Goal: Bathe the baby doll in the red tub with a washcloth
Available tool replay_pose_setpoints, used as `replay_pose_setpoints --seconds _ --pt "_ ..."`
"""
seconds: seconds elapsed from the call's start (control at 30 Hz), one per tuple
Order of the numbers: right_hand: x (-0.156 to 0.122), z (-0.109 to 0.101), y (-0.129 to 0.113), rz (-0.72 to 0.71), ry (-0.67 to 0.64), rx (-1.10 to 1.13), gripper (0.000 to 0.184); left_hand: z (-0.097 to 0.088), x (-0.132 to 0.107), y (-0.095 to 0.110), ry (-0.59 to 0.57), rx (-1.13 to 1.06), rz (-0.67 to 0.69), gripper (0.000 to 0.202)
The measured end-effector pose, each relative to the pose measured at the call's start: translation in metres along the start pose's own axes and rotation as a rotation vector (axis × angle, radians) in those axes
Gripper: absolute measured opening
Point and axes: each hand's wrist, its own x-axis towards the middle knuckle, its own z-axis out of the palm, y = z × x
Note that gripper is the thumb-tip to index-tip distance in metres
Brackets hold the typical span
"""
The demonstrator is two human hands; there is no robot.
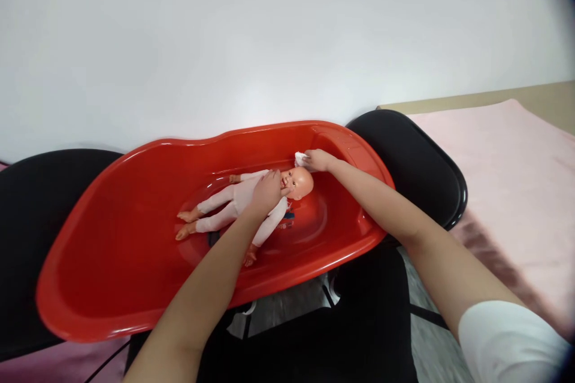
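A baby doll [245,194] with a bald head and pale pink body lies on its back in a red baby bathtub [121,209]. Its head points right and its feet point left. Across the doll's upper chest, just below the chin, my left hand [267,192] grips it, the thumb by the near cheek. On the far side of the doll's head, my right hand [318,160] is closed on a small white cloth [300,158], close to the head; whether it touches is unclear.
The tub rests between a black seat [49,203] on the left and another black seat [408,161] on the right. A pink sheet [512,191] covers a surface at the far right. The white wall [251,36] stands right behind the tub.
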Motion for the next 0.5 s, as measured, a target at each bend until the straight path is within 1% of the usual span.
replay_pose_setpoints --seconds 0.1,0.17,0.23,0.3,0.33,0.4,0.47,0.5 --pt "0.000 0.003 -0.009 0.016 -0.077 0.075 0.044 0.005 -0.002 0.002 -0.009 -0.038 -0.042 0.044" --pt "0.001 0.006 -0.015 -0.003 -0.103 0.136 0.047 0.009 -0.004 0.001 0.001 -0.084 -0.057 0.047" --pt "0.002 0.009 -0.020 -0.111 -0.049 0.191 0.041 0.013 -0.005 -0.001 0.011 -0.114 -0.059 0.047" --pt "0.004 0.013 -0.024 -0.265 0.026 0.242 0.036 0.014 -0.004 -0.002 0.007 -0.126 -0.061 0.048" --pt "0.005 0.015 -0.025 -0.324 0.021 0.263 0.036 0.015 -0.004 -0.002 0.002 -0.133 -0.061 0.051" --pt "0.005 0.019 -0.027 -0.384 -0.079 0.277 0.037 0.015 -0.003 -0.002 0.001 -0.148 -0.055 0.059" --pt "0.005 0.023 -0.028 -0.392 -0.180 0.272 0.037 0.015 -0.002 -0.002 0.004 -0.151 -0.042 0.063" --pt "0.006 0.025 -0.027 -0.380 -0.207 0.274 0.037 0.015 -0.002 -0.001 0.004 -0.146 -0.039 0.063"
